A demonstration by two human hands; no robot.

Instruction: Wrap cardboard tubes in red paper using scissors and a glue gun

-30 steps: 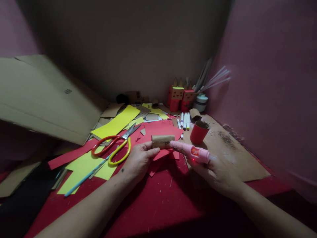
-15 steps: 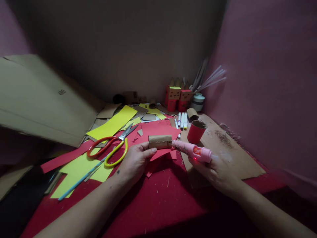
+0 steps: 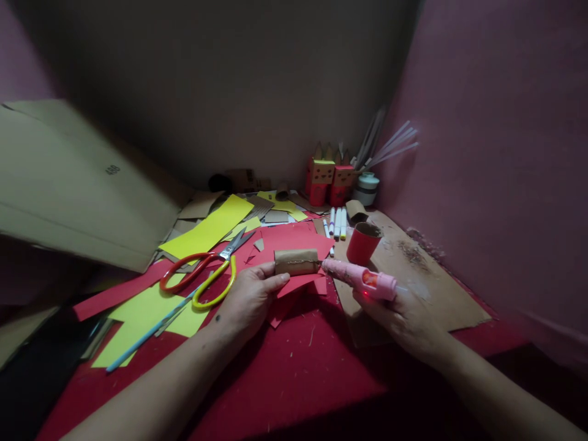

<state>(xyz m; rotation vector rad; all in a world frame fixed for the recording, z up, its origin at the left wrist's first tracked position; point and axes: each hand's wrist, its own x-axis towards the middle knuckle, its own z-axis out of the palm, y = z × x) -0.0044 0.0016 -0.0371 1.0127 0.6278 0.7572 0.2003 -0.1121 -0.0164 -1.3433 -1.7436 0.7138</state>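
Observation:
A brown cardboard tube [image 3: 295, 257] with red paper [image 3: 298, 285] hanging below it is pinched at its left end by my left hand [image 3: 252, 291]. A thin line of glue runs along the tube. My right hand [image 3: 397, 315] is wrapped round a pink glue gun [image 3: 361, 277] with a lit red light. The gun's nozzle is close to the tube's right end; I cannot tell whether it touches. Left of my left hand lie scissors [image 3: 202, 278] with one red and one yellow handle, partly open.
Yellow paper [image 3: 209, 226], red paper [image 3: 294, 236] and a blue pencil-like stick [image 3: 147, 340] lie about. A red-wrapped tube [image 3: 364, 244] stands on a cardboard sheet [image 3: 441, 306]. Markers [image 3: 338, 223], two decorated tubes [image 3: 324, 184] and a jar [image 3: 366, 188] are farther back. Walls flank the table.
The glue gun has moved slightly right, its nozzle drawing off the tube's right end. My left hand still holds the tube in nearly the same place.

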